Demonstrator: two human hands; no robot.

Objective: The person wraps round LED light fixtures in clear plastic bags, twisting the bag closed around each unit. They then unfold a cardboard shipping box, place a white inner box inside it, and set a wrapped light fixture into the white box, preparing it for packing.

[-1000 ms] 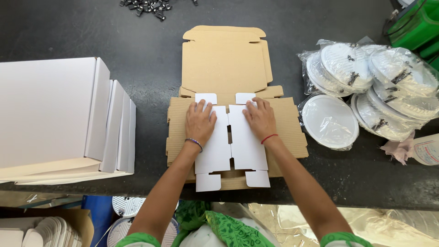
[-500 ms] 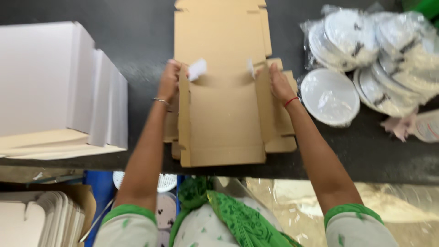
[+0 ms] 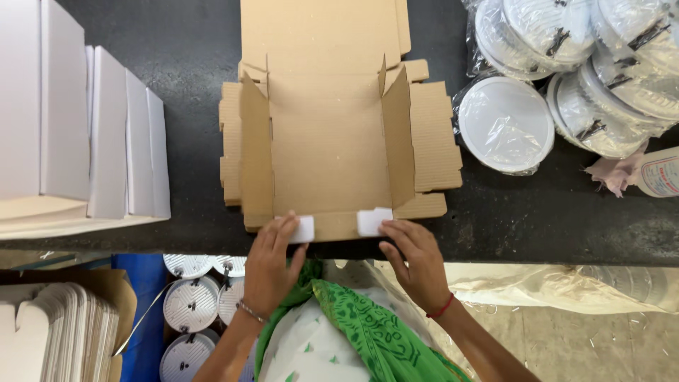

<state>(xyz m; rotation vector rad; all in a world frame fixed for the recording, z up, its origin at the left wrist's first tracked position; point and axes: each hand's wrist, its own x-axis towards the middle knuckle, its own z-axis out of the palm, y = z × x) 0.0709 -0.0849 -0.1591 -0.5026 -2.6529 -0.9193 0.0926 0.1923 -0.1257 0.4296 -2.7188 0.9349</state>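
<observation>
A flat brown cardboard box blank lies on the dark table, its two side walls folded partly upright. At its near edge, two small white-faced corner tabs are turned up. My left hand pinches the left tab. My right hand touches the right tab with its fingertips. Both hands sit at the table's front edge, wrists below it. The box's lid panel extends away from me past the top of the view.
Folded white boxes are stacked at the left. Round white plates in clear plastic wrap lie at the right, more behind them. Below the table edge are more round plates, a stack of white blanks and plastic sheeting.
My hands came back from the far corners of the blank to its near edge. The side walls now stand partly upright, and the near tabs are being lifted.
</observation>
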